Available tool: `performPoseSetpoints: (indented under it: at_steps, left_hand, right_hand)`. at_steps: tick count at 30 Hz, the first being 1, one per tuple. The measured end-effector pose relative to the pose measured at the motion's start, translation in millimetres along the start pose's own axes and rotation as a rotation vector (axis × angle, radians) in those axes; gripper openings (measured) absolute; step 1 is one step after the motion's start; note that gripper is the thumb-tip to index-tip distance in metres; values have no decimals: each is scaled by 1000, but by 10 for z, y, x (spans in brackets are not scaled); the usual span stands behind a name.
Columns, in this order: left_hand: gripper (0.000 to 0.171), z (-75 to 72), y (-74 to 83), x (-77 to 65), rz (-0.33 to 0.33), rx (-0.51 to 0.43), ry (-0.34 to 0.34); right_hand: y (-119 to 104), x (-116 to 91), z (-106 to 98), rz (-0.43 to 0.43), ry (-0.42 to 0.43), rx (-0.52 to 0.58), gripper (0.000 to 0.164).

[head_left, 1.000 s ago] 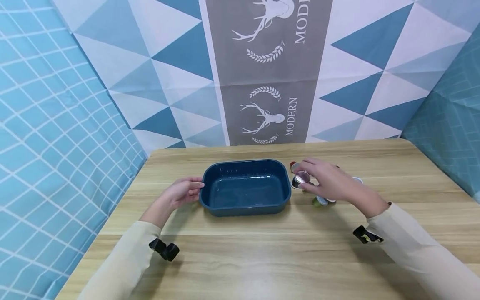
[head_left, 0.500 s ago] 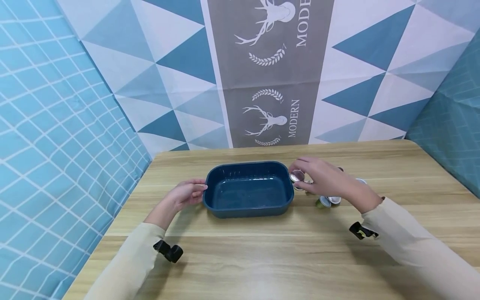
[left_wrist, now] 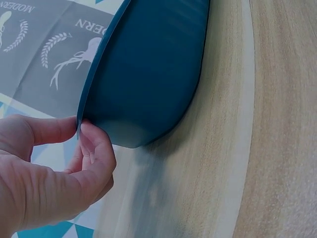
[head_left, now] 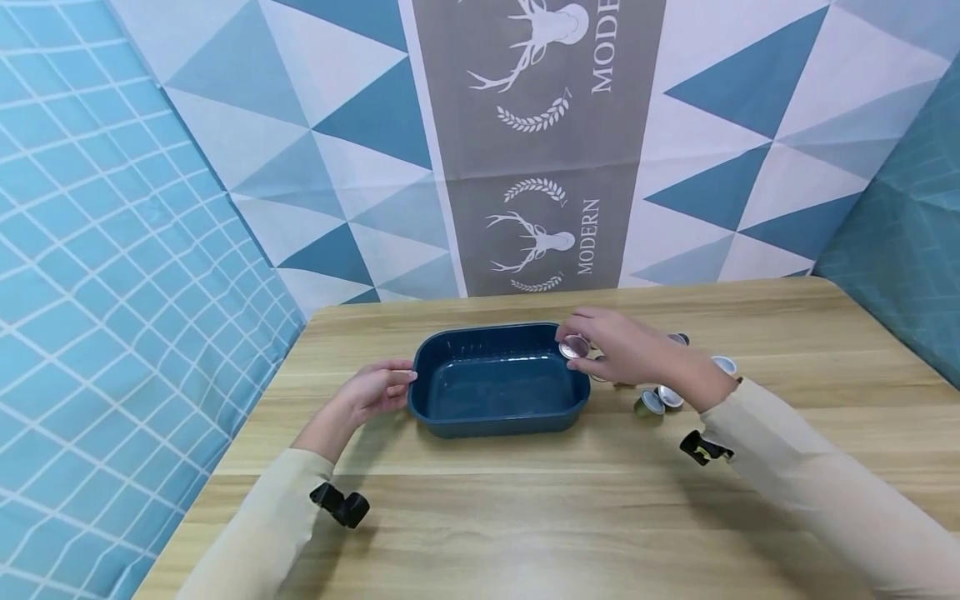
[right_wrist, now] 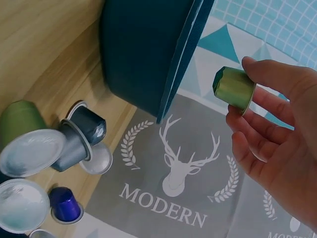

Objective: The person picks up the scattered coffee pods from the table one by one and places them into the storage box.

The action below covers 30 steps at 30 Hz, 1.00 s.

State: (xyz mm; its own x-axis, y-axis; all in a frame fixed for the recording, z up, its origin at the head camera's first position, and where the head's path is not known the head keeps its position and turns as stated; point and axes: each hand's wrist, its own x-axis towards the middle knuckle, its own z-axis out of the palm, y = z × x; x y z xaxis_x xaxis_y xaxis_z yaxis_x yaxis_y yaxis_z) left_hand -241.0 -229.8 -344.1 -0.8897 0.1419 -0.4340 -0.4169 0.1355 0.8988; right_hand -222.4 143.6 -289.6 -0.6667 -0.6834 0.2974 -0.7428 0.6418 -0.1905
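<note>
A dark blue rectangular basin stands on the wooden table. My left hand pinches its left rim between thumb and fingers, as the left wrist view shows on the basin wall. In my right hand is a green coffee capsule, gripped by its lid edge between thumb and fingers. The capsule's silvery lid faces me in the head view, just over the basin's right rim. Nothing is visible inside the basin.
Several other coffee capsules lie right of the basin, among them a green one, a black one, a grey one and a purple one. A patterned cloth hangs behind the table.
My right hand has moved left with the capsule, from beside the basin to its right rim, uncovering more of the capsules behind it. My left hand keeps its hold on the rim.
</note>
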Motion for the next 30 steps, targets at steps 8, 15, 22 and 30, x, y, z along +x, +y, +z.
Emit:
performPoseSetpoints:
  at_steps: [8,15,22,30]
  left_hand:
    - [50,10,22,3,1,-4,-3]
    - [51,26,39,4,-11,-10,5]
    - [48,42,14,-5,-4,1,-3]
    - [51,16,3,-24,8,-28,-18]
  right_hand:
    - [-38,128,-25,-38,-27,18,24]
    - [-51,227,-24,-60,-42,21,25]
    - [-62,351,-8,-70,-73,36,27]
    - [-111,529,17,-67,-119,45,27]
